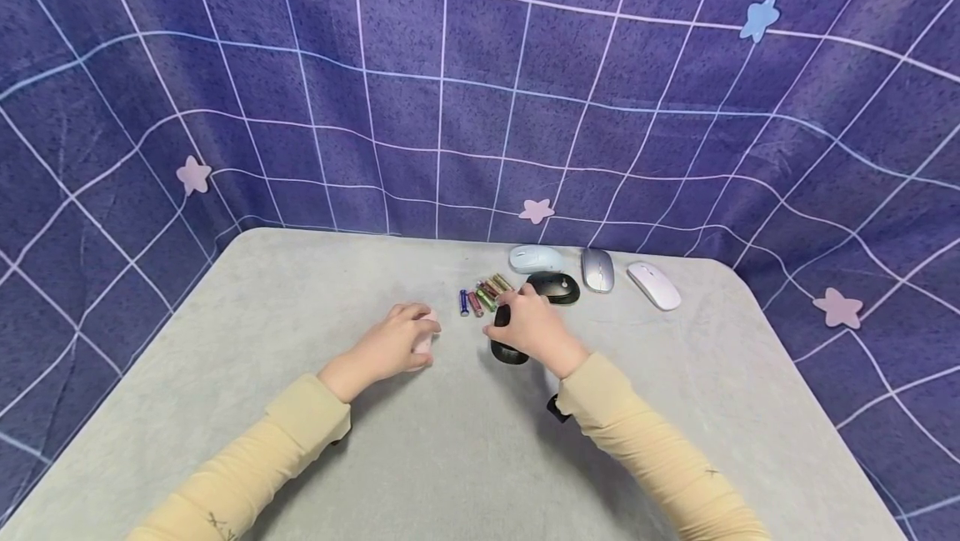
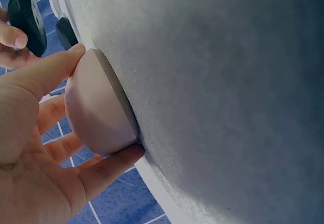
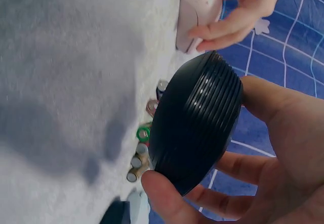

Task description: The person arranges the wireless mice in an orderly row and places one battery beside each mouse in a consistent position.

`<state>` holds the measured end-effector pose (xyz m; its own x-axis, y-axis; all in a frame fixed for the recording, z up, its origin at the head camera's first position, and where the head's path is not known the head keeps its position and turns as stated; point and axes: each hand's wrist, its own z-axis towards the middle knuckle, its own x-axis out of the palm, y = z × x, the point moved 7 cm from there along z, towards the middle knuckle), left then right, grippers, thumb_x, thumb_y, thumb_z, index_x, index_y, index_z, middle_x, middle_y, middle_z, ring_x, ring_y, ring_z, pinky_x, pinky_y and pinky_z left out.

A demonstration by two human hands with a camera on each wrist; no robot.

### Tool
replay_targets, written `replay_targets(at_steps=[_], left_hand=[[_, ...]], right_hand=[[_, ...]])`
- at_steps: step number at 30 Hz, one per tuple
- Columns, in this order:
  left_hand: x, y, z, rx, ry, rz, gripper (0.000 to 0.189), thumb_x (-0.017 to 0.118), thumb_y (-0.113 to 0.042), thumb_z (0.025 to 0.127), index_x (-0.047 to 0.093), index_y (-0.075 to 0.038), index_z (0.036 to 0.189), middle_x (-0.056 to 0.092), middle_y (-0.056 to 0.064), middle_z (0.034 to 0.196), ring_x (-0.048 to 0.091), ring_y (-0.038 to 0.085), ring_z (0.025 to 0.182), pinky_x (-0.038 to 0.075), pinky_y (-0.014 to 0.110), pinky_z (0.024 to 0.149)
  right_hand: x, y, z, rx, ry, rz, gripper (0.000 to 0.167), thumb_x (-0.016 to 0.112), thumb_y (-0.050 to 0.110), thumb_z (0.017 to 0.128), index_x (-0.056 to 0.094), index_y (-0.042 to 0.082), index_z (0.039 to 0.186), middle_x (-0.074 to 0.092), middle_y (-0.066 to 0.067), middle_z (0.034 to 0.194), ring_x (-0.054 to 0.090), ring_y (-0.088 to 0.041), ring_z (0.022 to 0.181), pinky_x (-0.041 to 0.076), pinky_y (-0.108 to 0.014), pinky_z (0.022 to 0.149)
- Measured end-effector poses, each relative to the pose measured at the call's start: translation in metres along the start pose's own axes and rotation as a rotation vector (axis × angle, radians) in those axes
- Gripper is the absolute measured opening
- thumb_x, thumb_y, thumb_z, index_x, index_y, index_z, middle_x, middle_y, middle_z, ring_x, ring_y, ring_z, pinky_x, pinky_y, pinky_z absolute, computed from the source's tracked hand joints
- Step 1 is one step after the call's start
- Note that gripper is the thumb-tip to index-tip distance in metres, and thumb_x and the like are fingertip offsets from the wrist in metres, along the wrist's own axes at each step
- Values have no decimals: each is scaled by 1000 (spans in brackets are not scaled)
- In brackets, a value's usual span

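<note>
Head view shows us a grey table (image 1: 427, 466) whose far edge runs along a purple gridded fabric (image 1: 322, 91); its side edges slant outward towards us. Both hands work near the middle, well apart from either side edge. To the left of the left hand (image 1: 390, 343) we see a broad stretch of tabletop, and more runs from between the forearms down to the bottom of the picture. A narrower strip parts the two hands. Beyond the right hand (image 1: 538, 326) the room is tighter: a cluster of small batteries (image 1: 487, 294) lies just past its fingertips, with a second black mouse (image 1: 553, 288) beside them. Behind that, nearer the far edge, we find a light blue mouse (image 1: 536, 258), a grey mouse (image 1: 597, 270) and, farthest right, a white mouse (image 1: 654, 285).

Both arms reach forward and inward in cream sleeves (image 1: 247, 466). We see the left hand's fingers and thumb bent round a pale pink mouse (image 2: 98, 105), clasping it by its ends, its flat side against the tabletop. The right hand holds a ribbed black mouse (image 3: 197, 122), thumb and fingers clamped on it from opposite sides; the left wrist view lets us see it raised off the table and tilted. From the right wrist view, its underside is hidden from us.
</note>
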<state>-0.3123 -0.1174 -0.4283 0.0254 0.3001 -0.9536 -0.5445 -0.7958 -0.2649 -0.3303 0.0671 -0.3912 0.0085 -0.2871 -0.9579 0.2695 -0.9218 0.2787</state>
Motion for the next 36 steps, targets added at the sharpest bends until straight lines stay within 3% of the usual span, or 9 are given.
replay_targets(at_steps=[11,19,36], left_hand=[[0,0,0,3,-5,7,47,78,-30,74,65,-12,116,49,19,135,45,40,121,44,54,96],[0,0,0,9,-11,14,47,78,-29,74,65,-13,116,49,19,134,45,40,120,45,53,95],[2,2,1,6,-11,16,47,78,-30,74,65,-14,116,48,18,136,44,39,121,45,53,96]], right_hand=[[22,12,2,-53,-13,-3,56,76,46,72,65,11,115,58,-17,113,59,-36,92,54,-46,71],[34,19,4,-74,9,-33,55,74,49,72,66,15,114,58,-16,113,59,-37,86,53,-45,69],[43,19,11,-63,31,-16,51,75,48,72,66,16,112,57,-14,111,59,-36,88,52,-45,71]])
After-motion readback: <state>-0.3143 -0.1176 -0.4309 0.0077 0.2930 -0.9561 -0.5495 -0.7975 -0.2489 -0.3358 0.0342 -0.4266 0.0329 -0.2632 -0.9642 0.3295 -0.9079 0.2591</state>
